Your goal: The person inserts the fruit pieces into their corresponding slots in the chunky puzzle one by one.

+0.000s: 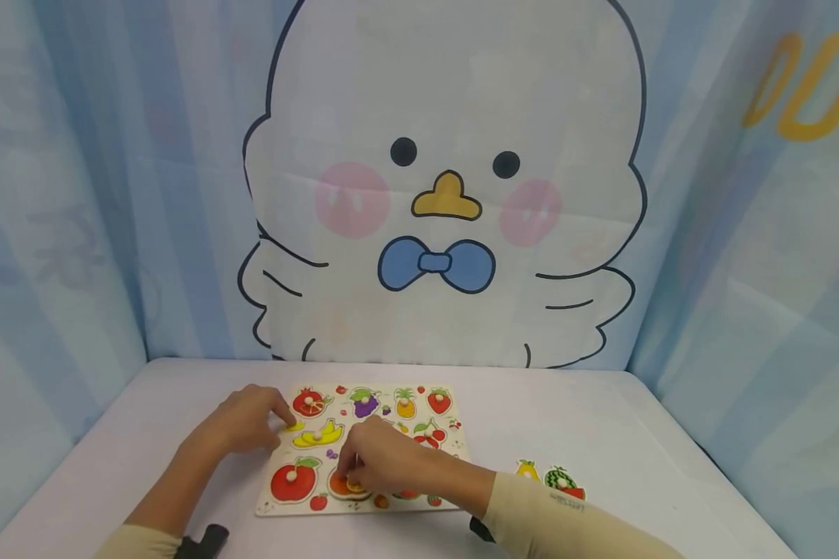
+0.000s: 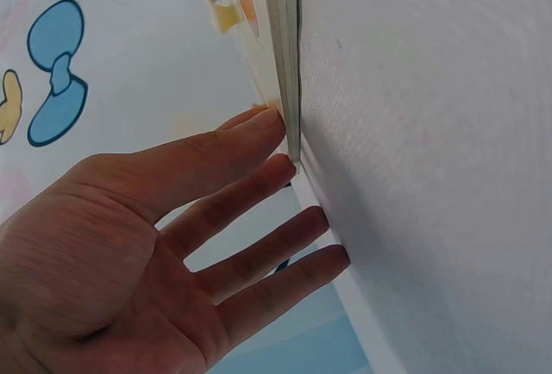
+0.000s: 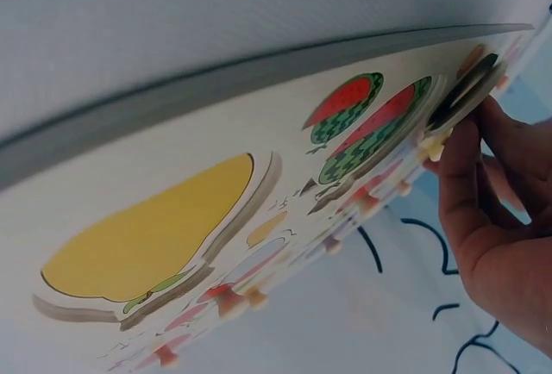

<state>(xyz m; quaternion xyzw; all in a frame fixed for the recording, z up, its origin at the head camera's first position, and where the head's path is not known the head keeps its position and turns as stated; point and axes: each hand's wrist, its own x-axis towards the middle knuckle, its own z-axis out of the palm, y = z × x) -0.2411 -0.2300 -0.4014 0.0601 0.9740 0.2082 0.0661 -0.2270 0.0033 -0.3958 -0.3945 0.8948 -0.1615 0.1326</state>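
Observation:
A fruit peg puzzle board (image 1: pixel 269 506) lies on the white table. My right hand (image 1: pixel 384 458) pinches an orange puzzle piece (image 1: pixel 353 487) over the board's front row, right of the apple piece (image 1: pixel 293 483). In the right wrist view that piece (image 3: pixel 466 102) is tilted, close over the board surface. My left hand (image 1: pixel 246 419) is at the board's left edge, beside the banana piece (image 1: pixel 319 435). The left wrist view shows the thumb (image 2: pixel 250 133) and index finger at the board's corner, the other fingers spread, their tips at the table.
A pear piece (image 1: pixel 527 469) and a watermelon piece (image 1: pixel 562 481) lie on the table right of the board. The board's pear recess (image 3: pixel 155 236) and watermelon recess (image 3: pixel 375 137) show printed pictures without pegs. A curtain with a cartoon bird (image 1: pixel 447 326) hangs behind the table.

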